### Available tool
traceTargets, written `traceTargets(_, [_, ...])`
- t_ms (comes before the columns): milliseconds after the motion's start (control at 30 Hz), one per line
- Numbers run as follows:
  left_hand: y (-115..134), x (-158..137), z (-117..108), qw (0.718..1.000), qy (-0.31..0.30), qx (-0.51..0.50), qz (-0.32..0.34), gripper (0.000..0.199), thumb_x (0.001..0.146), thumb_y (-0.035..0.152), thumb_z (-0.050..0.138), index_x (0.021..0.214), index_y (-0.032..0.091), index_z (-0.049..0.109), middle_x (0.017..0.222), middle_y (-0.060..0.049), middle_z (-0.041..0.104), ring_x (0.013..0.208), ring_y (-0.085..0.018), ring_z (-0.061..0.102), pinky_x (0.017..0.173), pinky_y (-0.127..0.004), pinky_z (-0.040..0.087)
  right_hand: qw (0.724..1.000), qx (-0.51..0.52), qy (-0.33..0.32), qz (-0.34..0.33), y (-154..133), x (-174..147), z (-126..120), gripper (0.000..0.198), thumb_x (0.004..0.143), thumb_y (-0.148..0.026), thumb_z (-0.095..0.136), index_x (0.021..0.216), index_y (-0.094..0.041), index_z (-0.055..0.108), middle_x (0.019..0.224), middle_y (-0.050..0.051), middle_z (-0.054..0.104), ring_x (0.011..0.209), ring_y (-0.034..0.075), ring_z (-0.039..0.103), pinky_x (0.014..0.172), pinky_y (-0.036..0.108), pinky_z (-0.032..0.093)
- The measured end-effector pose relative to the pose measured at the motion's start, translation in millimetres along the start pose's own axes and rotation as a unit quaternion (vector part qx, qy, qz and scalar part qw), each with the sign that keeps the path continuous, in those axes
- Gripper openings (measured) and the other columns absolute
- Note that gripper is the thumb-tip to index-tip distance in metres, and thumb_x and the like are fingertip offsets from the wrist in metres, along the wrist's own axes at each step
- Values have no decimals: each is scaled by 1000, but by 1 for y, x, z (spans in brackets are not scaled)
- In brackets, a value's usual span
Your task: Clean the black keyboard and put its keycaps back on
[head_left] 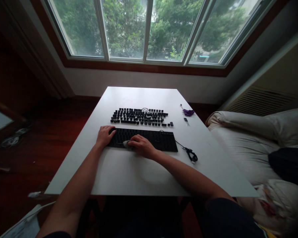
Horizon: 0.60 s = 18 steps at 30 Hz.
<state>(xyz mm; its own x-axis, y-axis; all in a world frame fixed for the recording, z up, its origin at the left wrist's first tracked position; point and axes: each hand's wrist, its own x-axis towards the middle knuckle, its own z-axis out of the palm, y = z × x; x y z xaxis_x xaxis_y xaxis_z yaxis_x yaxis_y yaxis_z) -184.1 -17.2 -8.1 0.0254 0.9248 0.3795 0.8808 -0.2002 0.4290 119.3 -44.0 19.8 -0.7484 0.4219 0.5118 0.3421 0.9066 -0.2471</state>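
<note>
A black keyboard base (144,138) lies across the white table, its keycaps taken off. At its left end my left hand (106,135) grips the edge, thumb on top and fingers around the corner. My right hand (142,145) is over the lower middle of the keyboard, fingers closed on a small greyish cloth (126,143) that touches the keys' area. Part of the cloth is hidden under the fingers. Behind the keyboard, loose black keycaps (139,115) are laid out in rows, and a thin wire loop (145,109) lies among the back rows.
A coiled black USB cable (190,154) runs off the keyboard's right side. Farther right lie a purple cloth (188,112), a thin stick-like tool (181,106) and a small dark item (186,120). The white table (213,172) has a pale sofa (240,145) at its right.
</note>
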Motion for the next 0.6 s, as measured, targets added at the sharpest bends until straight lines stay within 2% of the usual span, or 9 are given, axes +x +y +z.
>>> traceTargets(100, [-1,1,1,1000,-1,-3,2,34,96,42,54,121,25,70,125,-7,70,119,-29,54,110,-45,39,986,-71,60,137,33,13,-15,35,92,-3,54,116,-24,70,110,8,63,103,22,54,93,34,45])
traceTargets(167, [-2,1,1,1000,-1,-3,1,34,96,42,54,121,25,71,124,-7,70,119,-29,54,109,-45,39,970,-120,50,204,45,18,-20,34,93,-4,53,116,-22,70,107,10,63,101,24,53,90,35,44])
traceTargets(233, [-3,1,2,1000,2,-3,-2,33,96,41,55,120,26,71,123,-7,70,119,-29,54,109,-45,39,964,-150,15,218,42,19,-18,34,94,-5,53,117,-21,70,106,11,63,99,24,52,88,36,43])
traceTargets(300, [-4,2,2,1000,4,-4,-3,33,96,41,55,120,26,71,124,-7,70,119,-29,54,109,-45,39,973,-157,-20,169,24,16,-6,31,96,-8,52,118,-21,69,108,12,62,98,24,51,87,36,41])
traceTargets(400, [-4,1,3,1000,5,-4,0,33,96,41,55,121,25,70,124,-7,70,120,-29,54,110,-44,39,991,-116,-62,4,-13,13,17,23,101,-20,53,119,-24,68,110,10,62,99,23,51,87,35,40])
traceTargets(467, [-4,1,2,1000,5,-6,-1,33,96,40,55,121,25,70,124,-7,70,120,-29,54,111,-44,39,989,-72,-83,-98,-28,16,26,23,103,-24,53,121,-26,67,112,8,62,98,20,51,86,33,41])
traceTargets(533, [-4,1,2,1000,6,-13,-3,33,95,40,56,121,25,70,124,-7,70,120,-29,54,111,-44,39,988,-48,-76,-124,-27,25,27,23,103,-23,52,121,-26,67,112,7,63,98,20,52,87,32,41])
traceTargets(600, [-6,2,2,1000,5,-22,-4,33,95,39,56,121,25,71,124,-7,70,119,-29,55,110,-44,39,996,-50,-43,-68,-12,38,20,25,102,-19,53,122,-25,67,112,8,63,101,20,52,89,33,41])
